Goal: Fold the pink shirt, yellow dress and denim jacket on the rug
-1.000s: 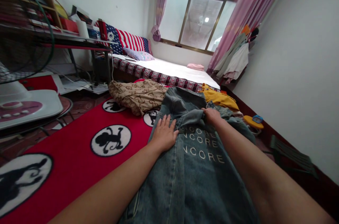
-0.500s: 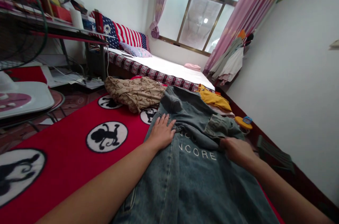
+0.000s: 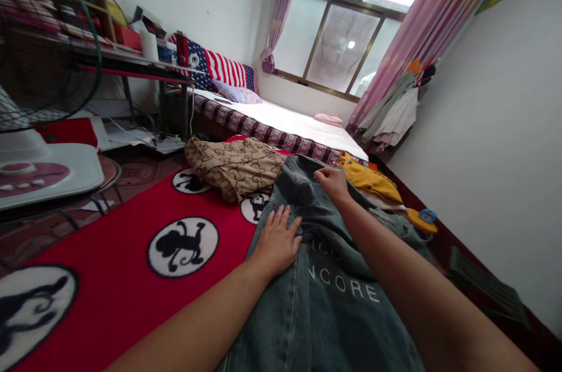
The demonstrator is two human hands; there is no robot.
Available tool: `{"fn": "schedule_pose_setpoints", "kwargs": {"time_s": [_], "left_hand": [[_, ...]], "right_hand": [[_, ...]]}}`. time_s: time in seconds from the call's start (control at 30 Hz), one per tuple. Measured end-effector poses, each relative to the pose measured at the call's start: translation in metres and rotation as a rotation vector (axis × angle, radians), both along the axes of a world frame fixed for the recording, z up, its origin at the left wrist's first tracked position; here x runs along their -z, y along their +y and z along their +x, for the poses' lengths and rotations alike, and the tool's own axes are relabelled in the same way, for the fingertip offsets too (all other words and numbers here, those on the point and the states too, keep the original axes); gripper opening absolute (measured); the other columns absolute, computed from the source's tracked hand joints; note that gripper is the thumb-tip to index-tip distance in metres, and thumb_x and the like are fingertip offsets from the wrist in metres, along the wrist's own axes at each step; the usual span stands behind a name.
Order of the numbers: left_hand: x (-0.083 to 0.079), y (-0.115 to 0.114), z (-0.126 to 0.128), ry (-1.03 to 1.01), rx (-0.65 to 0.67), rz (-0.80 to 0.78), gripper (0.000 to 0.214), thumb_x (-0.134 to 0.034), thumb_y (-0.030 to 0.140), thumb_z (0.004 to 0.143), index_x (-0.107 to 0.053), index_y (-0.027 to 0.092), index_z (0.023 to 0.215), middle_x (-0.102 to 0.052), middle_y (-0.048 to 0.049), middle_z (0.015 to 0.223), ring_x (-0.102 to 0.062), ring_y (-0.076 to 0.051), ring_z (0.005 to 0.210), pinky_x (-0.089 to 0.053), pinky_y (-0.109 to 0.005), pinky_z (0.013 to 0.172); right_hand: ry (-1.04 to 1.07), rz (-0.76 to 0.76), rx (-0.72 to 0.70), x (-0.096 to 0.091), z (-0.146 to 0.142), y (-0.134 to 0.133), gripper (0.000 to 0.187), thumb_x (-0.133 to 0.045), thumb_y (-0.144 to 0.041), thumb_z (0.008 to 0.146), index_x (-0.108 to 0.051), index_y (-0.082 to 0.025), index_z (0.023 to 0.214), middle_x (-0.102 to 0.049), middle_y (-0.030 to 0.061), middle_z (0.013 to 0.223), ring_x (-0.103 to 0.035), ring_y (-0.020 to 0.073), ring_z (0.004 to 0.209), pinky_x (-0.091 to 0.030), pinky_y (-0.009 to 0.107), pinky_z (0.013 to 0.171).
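Note:
A blue denim jacket (image 3: 329, 313) with pale lettering lies spread on a red blanket (image 3: 118, 278) printed with black monkey figures in white circles. My left hand (image 3: 278, 240) lies flat on the jacket's left edge, fingers stretched out. Reaching farther up, my right hand (image 3: 332, 183) has its fingers closed on the denim near the jacket's far end, beside a folded sleeve.
A tan patterned garment (image 3: 235, 164) lies beyond the jacket and a yellow garment (image 3: 371, 178) to its right. A bed (image 3: 285, 123) runs toward the window. A fan base (image 3: 39, 167) and a cluttered desk (image 3: 118, 61) stand at left; a white wall is close on the right.
My right hand has moved from the jacket's right side up to its far end and taken hold of the denim there. My left hand has stayed flat in place.

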State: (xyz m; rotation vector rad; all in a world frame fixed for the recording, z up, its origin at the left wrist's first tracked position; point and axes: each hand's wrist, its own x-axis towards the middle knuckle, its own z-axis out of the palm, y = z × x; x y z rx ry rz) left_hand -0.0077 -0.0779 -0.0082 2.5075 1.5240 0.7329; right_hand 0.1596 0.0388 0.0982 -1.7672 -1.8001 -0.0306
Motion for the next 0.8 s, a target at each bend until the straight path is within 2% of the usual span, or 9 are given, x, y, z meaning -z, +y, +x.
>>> {"fn": "schedule_pose_setpoints", "kwargs": {"time_s": [0.1,0.17,0.27,0.3,0.37,0.43,0.53,0.67,0.8], "left_hand": [[0.001,0.001,0.000,-0.013,0.001,0.001,0.051,-0.043,0.040,0.094,-0.046,0.023,0.142,-0.030,-0.0145,0.155,-0.021,-0.030,0.145,-0.018,-0.048,0.118],[0.003,0.002,0.001,-0.020,0.007,-0.002,0.051,-0.045,0.039,0.094,-0.046,0.023,0.142,-0.030,-0.0154,0.155,-0.020,-0.030,0.145,-0.018,-0.048,0.118],[0.004,-0.001,0.004,-0.073,-0.049,0.004,0.058,-0.053,0.038,0.090,-0.040,0.025,0.145,-0.019,-0.0154,0.158,-0.012,-0.033,0.146,-0.020,-0.050,0.117],[0.003,-0.003,0.005,-0.100,-0.086,0.021,0.063,-0.057,0.037,0.088,-0.037,0.026,0.147,-0.013,-0.0151,0.160,-0.008,-0.035,0.147,-0.021,-0.051,0.116],[0.001,-0.006,0.008,-0.147,-0.147,0.079,0.072,-0.061,0.034,0.085,-0.029,0.029,0.150,-0.003,-0.0142,0.161,-0.001,-0.035,0.147,-0.020,-0.053,0.116],[-0.003,-0.009,0.009,-0.160,-0.166,0.143,0.076,-0.060,0.032,0.085,-0.023,0.030,0.151,0.001,-0.0136,0.161,0.002,-0.033,0.147,-0.017,-0.056,0.116],[-0.005,-0.010,0.011,-0.143,-0.176,0.174,0.077,-0.058,0.030,0.086,-0.019,0.030,0.152,0.000,-0.0127,0.161,0.003,-0.031,0.148,-0.014,-0.059,0.116],[0.000,-0.006,0.011,-0.107,-0.202,0.113,0.076,-0.055,0.030,0.085,-0.020,0.025,0.152,-0.004,-0.0139,0.161,0.000,-0.031,0.148,-0.013,-0.060,0.115],[0.003,-0.002,0.011,-0.065,-0.202,0.023,0.071,-0.050,0.034,0.087,-0.024,0.015,0.151,-0.010,-0.0155,0.160,-0.005,-0.030,0.148,-0.011,-0.057,0.117]], "right_hand": [[-0.078,-0.077,-0.009,0.007,-0.026,0.019,0.043,-0.056,-0.047,0.086,-0.068,-0.015,0.113,-0.072,0.0109,0.104,-0.066,0.0241,0.097,-0.047,0.029,0.078],[-0.137,-0.136,-0.008,0.011,-0.037,0.028,0.052,-0.065,-0.050,0.080,-0.065,-0.014,0.117,-0.070,0.0137,0.108,-0.065,0.0269,0.101,-0.047,0.030,0.079],[-0.170,-0.129,0.013,0.007,-0.044,0.040,0.031,-0.064,-0.038,0.082,-0.070,-0.019,0.106,-0.071,0.0104,0.107,-0.065,0.0254,0.101,-0.046,0.030,0.080],[-0.159,-0.075,0.021,0.003,-0.045,0.044,0.025,-0.059,-0.034,0.087,-0.070,-0.022,0.105,-0.071,0.0085,0.106,-0.065,0.0239,0.100,-0.046,0.029,0.080],[-0.111,0.098,0.031,-0.006,-0.046,0.053,0.027,-0.048,-0.029,0.093,-0.069,-0.024,0.109,-0.071,0.0065,0.104,-0.064,0.0219,0.099,-0.044,0.029,0.081],[-0.053,0.282,0.027,-0.011,-0.049,0.061,0.027,-0.047,-0.029,0.094,-0.069,-0.024,0.108,-0.072,0.0062,0.102,-0.064,0.0218,0.097,-0.043,0.029,0.082],[0.009,0.381,0.006,-0.006,-0.056,0.071,0.023,-0.050,-0.029,0.093,-0.070,-0.025,0.104,-0.072,0.0054,0.103,-0.064,0.0216,0.095,-0.042,0.028,0.079],[0.048,0.312,0.024,0.025,-0.065,0.079,0.023,-0.050,-0.032,0.093,-0.070,-0.026,0.104,-0.072,0.0044,0.099,-0.064,0.0209,0.091,-0.041,0.027,0.074],[0.064,0.030,-0.026,0.054,-0.062,0.089,0.022,-0.056,-0.029,0.089,-0.070,-0.023,0.104,-0.071,0.0052,0.093,-0.063,0.0196,0.085,-0.041,0.026,0.071]]}}
